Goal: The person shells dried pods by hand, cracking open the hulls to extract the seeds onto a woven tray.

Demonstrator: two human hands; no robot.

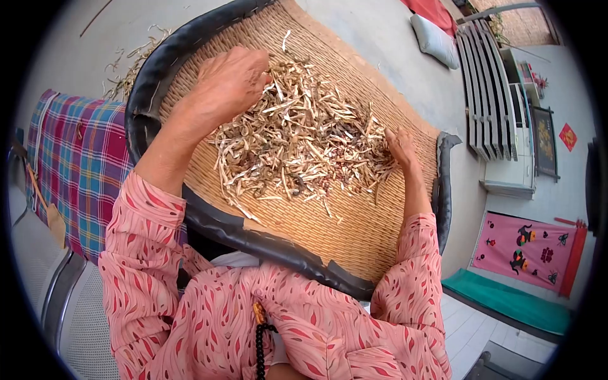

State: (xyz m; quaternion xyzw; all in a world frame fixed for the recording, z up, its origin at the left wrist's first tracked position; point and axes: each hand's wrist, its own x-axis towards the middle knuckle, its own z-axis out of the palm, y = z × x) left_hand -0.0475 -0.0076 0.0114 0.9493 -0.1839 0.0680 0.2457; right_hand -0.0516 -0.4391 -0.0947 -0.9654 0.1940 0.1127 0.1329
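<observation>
A wide woven basket (297, 234) with a black rim lies across the person's lap. Dry, pale pods and husks (297, 126) are heaped in it, with small dark red bits among them. My left hand (234, 82) is over the upper left edge of the heap, its fingers curled downward; whatever they hold is hidden. At the right edge of the heap, my right hand (402, 149) touches the husks with its fingertips, its fingers bent and partly hidden.
Left of the basket hangs a plaid cloth (82, 145) by metal seats (88, 316). Loose pods (136, 66) lie on the floor beyond the rim. On the right are a grey cushion (435, 41), a slatted rack (487, 92) and a pink curtain (525, 250).
</observation>
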